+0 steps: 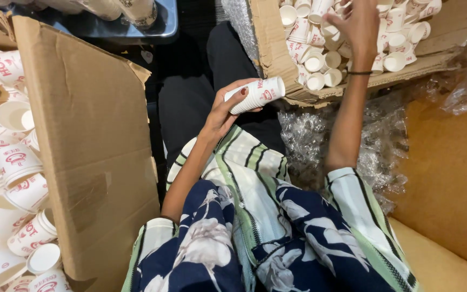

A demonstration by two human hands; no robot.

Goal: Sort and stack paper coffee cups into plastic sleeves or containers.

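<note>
Navy floral cloth with green-and-white striped edging [255,227] fills the bottom of the head view, worn by the person whose two bare forearms rise out of its sleeves. Left arm bent at the elbow, forearm slanting up and to the right; the left hand [224,111] sits over the dark lap, wrist cocked back, fingers [240,93] curled and clamped on a short nested stack of white paper cups [256,94] with red print. That stack lies nearly level, its open mouth pointing right, just beside the torn front edge of the right cardboard box [268,54].

The right arm stretches almost straight up the frame, a thin dark band on its wrist. The right hand [359,24] reaches down into that box, palm turned away, fingers spread a little among the loose cups [320,62] piled there; whether they are closed on one I cannot tell, since the fingertips are partly cut off by the frame's top edge.

Crinkled clear plastic wrap [309,143] lies below the box. On the far left, a second cardboard box [90,140] with a raised flap holds more cups [12,162], well apart from both hands.
</note>
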